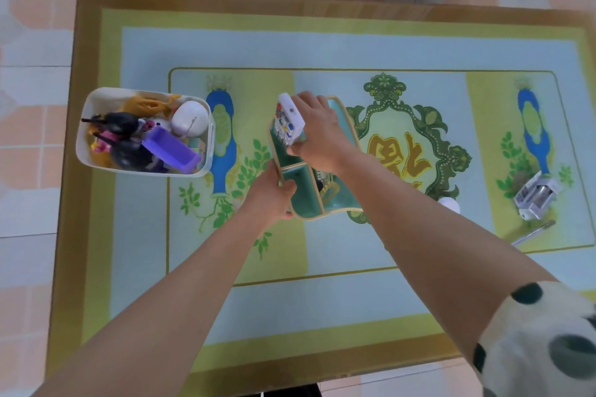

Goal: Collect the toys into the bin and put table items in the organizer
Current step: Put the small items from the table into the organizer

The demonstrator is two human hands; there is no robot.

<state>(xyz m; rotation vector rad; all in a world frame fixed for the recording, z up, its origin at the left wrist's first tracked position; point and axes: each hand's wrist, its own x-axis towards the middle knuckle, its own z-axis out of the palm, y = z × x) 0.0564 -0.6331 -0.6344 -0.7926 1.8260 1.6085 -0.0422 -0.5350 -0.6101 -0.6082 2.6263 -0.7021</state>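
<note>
Table (pixel 322 300) with patterned cover. I note the white bin (pixel 84 126) at left, holding toys. Green organizer (pixel 301 190) stands centre. Left hand (pixel 274 200) clasps its left wall. Right hand (pixel 317 129) grips the white remote (pixel 290 121), tilted, lower end at the organizer's far-left compartment. Battery pack (pixel 535 198) lies well apart, right.

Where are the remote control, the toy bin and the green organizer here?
remote control (pixel 290 121), head view, its buttoned face.
toy bin (pixel 104 99), head view, bare white inner wall.
green organizer (pixel 304 200), head view, inside wall of a near compartment.
</note>
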